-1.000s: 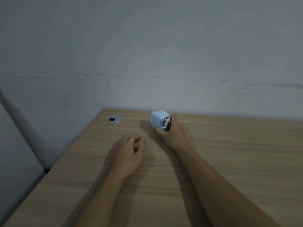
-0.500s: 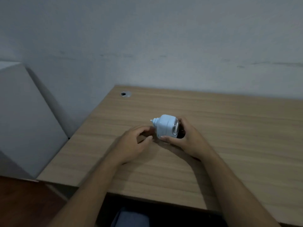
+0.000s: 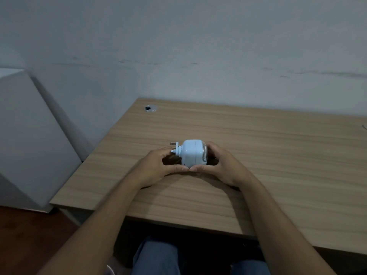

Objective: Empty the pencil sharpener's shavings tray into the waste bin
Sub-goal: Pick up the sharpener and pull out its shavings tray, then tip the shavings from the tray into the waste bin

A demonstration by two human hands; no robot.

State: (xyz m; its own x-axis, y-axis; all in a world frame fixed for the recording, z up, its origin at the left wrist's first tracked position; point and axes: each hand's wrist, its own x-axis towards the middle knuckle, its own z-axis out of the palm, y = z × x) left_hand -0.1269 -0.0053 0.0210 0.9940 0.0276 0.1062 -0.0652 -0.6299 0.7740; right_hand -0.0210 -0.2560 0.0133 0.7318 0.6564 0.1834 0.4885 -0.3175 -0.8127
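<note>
A small light-blue pencil sharpener (image 3: 191, 153) is held just above the wooden desk (image 3: 278, 155), lying on its side with its white nozzle end pointing left. My right hand (image 3: 220, 165) grips its right end, where a clear part shows. My left hand (image 3: 156, 167) holds the left end, thumb under the body and fingers at the nozzle. The two thumbs touch beneath it. No waste bin is in view.
A round cable grommet (image 3: 150, 108) sits at the desk's far left corner. A grey-white wall stands behind the desk and a white panel (image 3: 29, 135) to its left. Reddish floor (image 3: 29, 235) shows at the lower left, and my knees under the desk's front edge.
My right hand has brought the sharpener from the far side of the desk toward me. My left hand has risen off the desk and taken hold of its left end.
</note>
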